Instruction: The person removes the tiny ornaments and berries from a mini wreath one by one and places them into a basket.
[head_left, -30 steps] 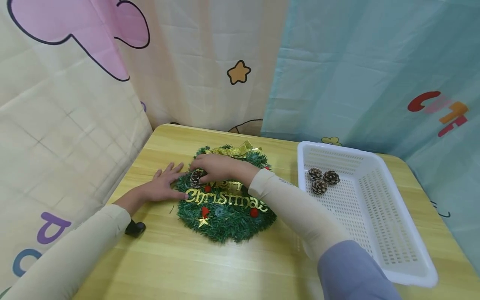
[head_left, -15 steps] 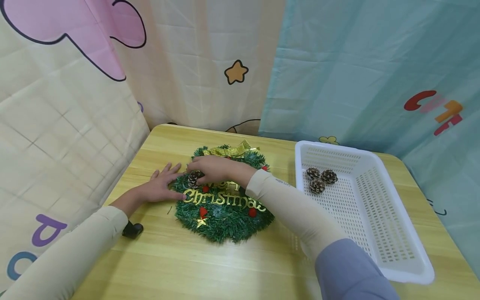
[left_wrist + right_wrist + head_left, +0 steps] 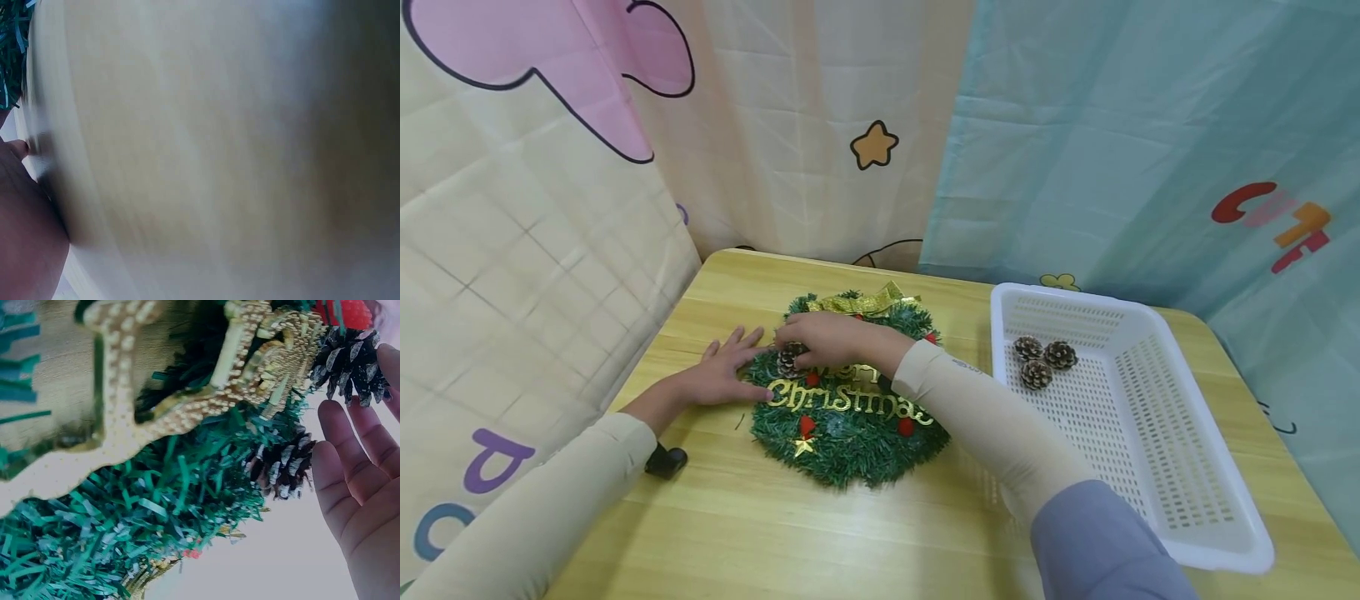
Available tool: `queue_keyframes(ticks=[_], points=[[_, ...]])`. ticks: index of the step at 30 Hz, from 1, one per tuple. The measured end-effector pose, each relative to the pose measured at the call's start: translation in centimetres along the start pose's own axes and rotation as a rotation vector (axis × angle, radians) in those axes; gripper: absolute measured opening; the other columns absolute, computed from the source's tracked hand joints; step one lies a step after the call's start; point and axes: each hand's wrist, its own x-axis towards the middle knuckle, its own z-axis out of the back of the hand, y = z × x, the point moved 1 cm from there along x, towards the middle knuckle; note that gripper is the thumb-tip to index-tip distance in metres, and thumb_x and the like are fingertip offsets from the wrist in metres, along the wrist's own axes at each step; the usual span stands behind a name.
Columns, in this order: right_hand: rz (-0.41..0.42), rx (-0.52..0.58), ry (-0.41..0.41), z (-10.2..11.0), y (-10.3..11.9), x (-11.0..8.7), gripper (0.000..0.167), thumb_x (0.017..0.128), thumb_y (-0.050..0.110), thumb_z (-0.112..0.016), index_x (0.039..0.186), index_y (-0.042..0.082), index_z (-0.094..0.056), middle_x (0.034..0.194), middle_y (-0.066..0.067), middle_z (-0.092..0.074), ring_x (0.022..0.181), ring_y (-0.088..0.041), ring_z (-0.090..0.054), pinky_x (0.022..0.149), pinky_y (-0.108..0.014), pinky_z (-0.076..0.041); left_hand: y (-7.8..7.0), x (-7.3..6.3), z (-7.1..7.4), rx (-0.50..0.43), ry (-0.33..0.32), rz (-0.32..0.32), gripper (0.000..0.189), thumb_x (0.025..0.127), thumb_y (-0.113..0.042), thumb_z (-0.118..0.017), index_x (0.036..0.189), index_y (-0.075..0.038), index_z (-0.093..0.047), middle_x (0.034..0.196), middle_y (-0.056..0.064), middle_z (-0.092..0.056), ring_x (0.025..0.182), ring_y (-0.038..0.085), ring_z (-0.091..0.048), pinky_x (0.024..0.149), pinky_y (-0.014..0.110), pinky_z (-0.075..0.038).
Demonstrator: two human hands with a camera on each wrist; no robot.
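A green tinsel wreath (image 3: 857,450) with gold "Merry Christmas" lettering (image 3: 842,398) lies on the wooden table (image 3: 775,533). My left hand (image 3: 718,377) is spread flat at its left edge, the thumb tip and fingers reaching onto the tinsel. Over the wreath's upper left, my right hand (image 3: 831,335) pinches a pine cone (image 3: 790,360) against the greenery. In the right wrist view this pine cone (image 3: 350,365) sits at the fingertips, and a second pine cone (image 3: 281,465) rests in the tinsel close by. The left wrist view is mostly blurred tabletop.
To the right stands a white plastic basket (image 3: 1206,450) with three pine cones (image 3: 1036,375) inside. Red berries, a gold star (image 3: 803,446) and a gold bow (image 3: 865,302) decorate the wreath. Printed curtains (image 3: 820,150) hang behind the table.
Both hands stay almost where they were, the right one still pinching the pine cone at the wreath's upper left. The head view has shifted slightly.
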Motion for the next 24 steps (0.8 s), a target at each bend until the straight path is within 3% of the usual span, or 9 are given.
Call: queue_keyframes(ticks=[24], points=[[0.013,0.02,-0.077,2.9,1.0,-1.7,0.026,0.099,0.023,-0.065,0.124,0.017,-0.064,0.12,0.002,-0.06,0.105,-0.009,-0.056,0.091,-0.028,-0.046,0.4,0.2,-0.3,0.005,-0.016,0.004,0.094,0.085,-0.056,-0.072,0.154,-0.005,-0.034,0.165,0.019,-0.005,0.148,0.041,0.015,0.11,0.067,0.012]])
